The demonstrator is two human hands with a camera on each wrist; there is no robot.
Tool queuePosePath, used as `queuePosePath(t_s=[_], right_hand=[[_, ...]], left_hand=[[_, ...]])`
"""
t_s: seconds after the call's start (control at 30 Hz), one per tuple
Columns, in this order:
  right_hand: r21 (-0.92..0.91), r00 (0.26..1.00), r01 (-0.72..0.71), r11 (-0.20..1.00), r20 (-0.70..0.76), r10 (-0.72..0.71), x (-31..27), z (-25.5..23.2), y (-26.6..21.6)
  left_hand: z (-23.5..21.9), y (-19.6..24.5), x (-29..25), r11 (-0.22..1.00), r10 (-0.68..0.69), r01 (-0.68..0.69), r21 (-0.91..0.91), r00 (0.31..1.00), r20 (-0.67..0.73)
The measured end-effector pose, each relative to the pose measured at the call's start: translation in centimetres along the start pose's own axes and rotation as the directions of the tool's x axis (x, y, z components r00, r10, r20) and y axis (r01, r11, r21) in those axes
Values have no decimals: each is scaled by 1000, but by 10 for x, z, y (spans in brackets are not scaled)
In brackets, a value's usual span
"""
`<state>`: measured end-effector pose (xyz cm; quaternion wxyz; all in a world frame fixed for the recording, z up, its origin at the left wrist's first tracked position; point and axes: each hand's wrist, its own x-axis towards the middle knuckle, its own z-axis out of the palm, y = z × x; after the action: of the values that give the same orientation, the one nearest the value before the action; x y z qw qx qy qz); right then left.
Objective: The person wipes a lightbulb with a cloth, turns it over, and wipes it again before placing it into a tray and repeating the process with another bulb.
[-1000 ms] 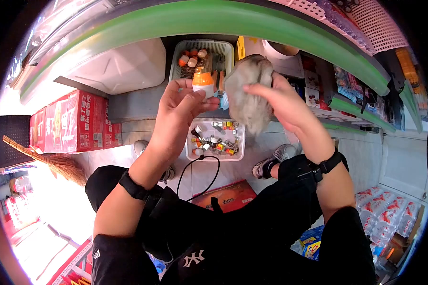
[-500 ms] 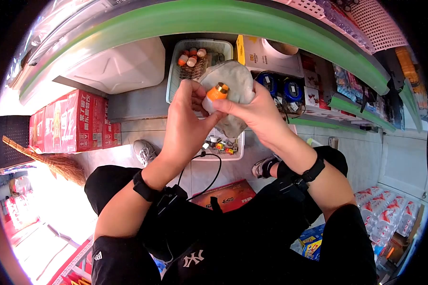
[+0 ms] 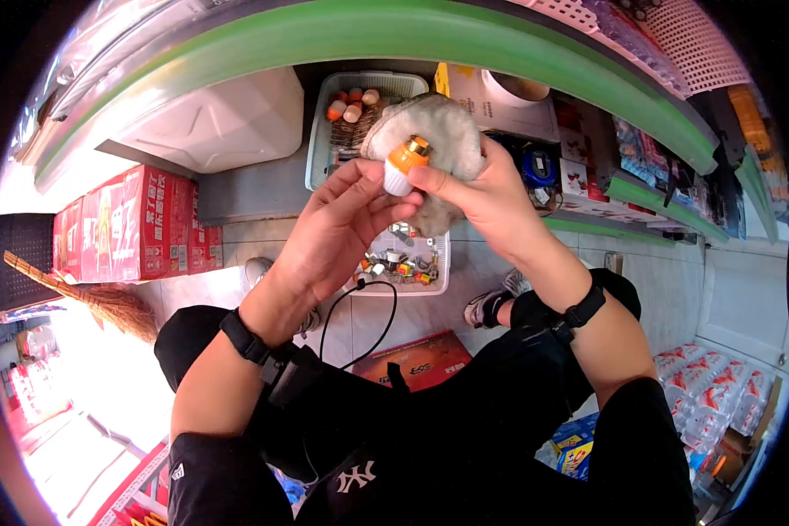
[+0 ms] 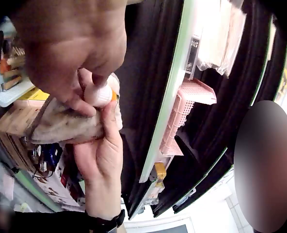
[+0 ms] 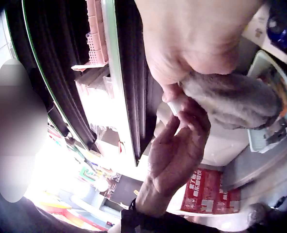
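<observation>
Between the two hands is a small light bulb (image 3: 401, 172) with a white ribbed dome, an orange collar and a gold screw base tilted up and to the right. My left hand (image 3: 324, 230) pinches the white dome with its fingertips, as the left wrist view shows on the bulb's white end (image 4: 98, 96). A grey-white cloth (image 3: 451, 131) lies in my right hand (image 3: 505, 200), whose thumb presses against the orange collar with the cloth behind it. In the right wrist view the cloth (image 5: 231, 99) hangs from that hand and the bulb is mostly hidden.
Behind the hands, a basket (image 3: 316, 131) on the low shelf holds orange-and-white bulbs and metal pieces. A white tray (image 3: 445, 285) of small parts sits on the floor below. A green shelf edge (image 3: 394, 35) runs overhead. Red boxes (image 3: 123, 228) and a straw broom (image 3: 88, 294) stand left.
The cloth came in from the right and now backs the bulb. The bulb has tipped so its gold base points up and right, and the left hand has opened out somewhat.
</observation>
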<state>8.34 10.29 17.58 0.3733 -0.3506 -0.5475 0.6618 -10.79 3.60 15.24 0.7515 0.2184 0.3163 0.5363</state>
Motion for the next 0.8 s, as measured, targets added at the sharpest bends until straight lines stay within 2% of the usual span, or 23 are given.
queuePosePath(t_s=[0.07, 0.17, 0.3, 0.37, 0.47, 0.5, 0.57, 0.6, 0.7, 0.77, 0.8], right_hand=[[-16, 1000, 3, 1000, -25, -4, -1, 1, 1], [-62, 996, -1, 998, -87, -5, -2, -1, 11], [-106, 982, -47, 993, -186, 27, -6, 2, 16], [-53, 979, -95, 994, -183, 84, -6, 2, 21], [97, 988, -104, 990, -108, 114, -8, 7, 19], [158, 991, -100, 982, -71, 112, -8, 10, 17], [122, 991, -105, 987, -72, 115, -7, 13, 16], [105, 991, -107, 989, -73, 115, -7, 14, 15], [112, 998, -58, 992, -18, 61, -4, 12, 6], [39, 1000, -20, 999, -7, 20, -2, 9, -1], [3, 1000, -1, 1000, 0, 1, -1, 8, -3]], left_hand=[[-5, -1, 1, 999, 45, -45, 8, 999, 5], [-3, -1, 2, 982, 126, -118, 146, 991, -42], [-1, -6, 4, 892, 278, -206, 403, 952, -128], [5, -7, 2, 820, 338, -202, 535, 926, -168], [13, -10, 2, 778, 388, -228, 586, 907, -163], [11, -13, 3, 652, 473, -268, 709, 875, -104], [9, -18, 5, 343, 598, -313, 886, 800, 51], [10, -19, 4, 319, 598, -323, 891, 798, 75], [18, -9, -2, 707, 321, -163, 688, 941, -106], [6, -1, -1, 924, 120, -78, 375, 989, -91], [3, 1, 0, 980, 22, -11, 198, 998, -55]])
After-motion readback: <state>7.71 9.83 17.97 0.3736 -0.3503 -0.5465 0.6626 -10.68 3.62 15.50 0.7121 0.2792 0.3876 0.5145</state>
